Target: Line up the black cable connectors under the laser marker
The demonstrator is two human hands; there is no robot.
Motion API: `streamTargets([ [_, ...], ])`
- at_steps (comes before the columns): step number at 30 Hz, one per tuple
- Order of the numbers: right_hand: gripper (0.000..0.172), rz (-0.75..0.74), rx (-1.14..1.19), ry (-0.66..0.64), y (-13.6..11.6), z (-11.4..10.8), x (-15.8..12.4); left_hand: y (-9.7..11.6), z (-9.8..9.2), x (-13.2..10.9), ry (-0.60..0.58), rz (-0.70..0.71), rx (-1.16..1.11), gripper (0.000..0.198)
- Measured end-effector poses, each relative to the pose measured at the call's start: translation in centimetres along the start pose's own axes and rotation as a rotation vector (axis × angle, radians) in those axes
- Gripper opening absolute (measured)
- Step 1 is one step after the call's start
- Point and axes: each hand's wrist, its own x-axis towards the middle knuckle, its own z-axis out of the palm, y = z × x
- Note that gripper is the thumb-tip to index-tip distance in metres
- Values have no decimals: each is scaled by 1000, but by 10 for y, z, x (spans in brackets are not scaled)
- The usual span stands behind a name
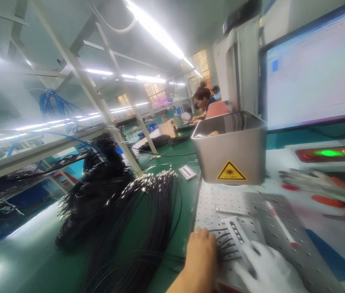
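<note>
My bare left hand (201,254) is at the bottom middle, at the left edge of a perforated metal plate (207,199). Its fingers are curled over thin black cables (225,246), which emerge on its right side. These cables run to a slotted metal fixture (236,232) with small shiny ends in its slot. My right hand (266,266), in a white glove, grips the fixture's near end with thumb and fingers, somewhat blurred. A white and red pen (282,226) lies on the plate to the right of the fixture.
A metal box (230,154) with a laser warning label stands behind the plate. Bundled black cables (157,203) with metal ends cover the green table (38,252) at left. Gloves (319,183), a monitor (315,73) and lit buttons are at right. A person (203,99) sits farther back.
</note>
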Motion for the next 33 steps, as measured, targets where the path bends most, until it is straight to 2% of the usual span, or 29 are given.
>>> streamTargets([
  [4, 57, 53, 36, 13, -7, 7, 17, 14, -2, 17, -49, -28, -30, 37],
  [10, 56, 1, 86, -40, 0, 36, 32, 21, -3, 26, -51, -113, -79, 35],
  [14, 55, -54, 69, 46, 6, 48, 29, 24, -10, 29, -90, -121, -103, 34],
  [18, 57, -82, 38, 218, 0, 52, 28, 28, -15, 32, -138, -99, -87, 28],
  [21, 55, -86, 41, 326, -6, 52, 28, 23, -11, 36, -149, -80, -112, 27],
  [23, 54, -74, 60, 343, -8, 50, 28, 18, -5, 39, -125, -61, -156, 26],
  [28, 52, -127, 26, 221, -3, 44, 25, 19, 8, 46, -13, -43, -278, 32],
  [33, 48, -176, -10, 334, 2, 47, 26, 27, 1, 47, -106, -102, -200, 24],
])
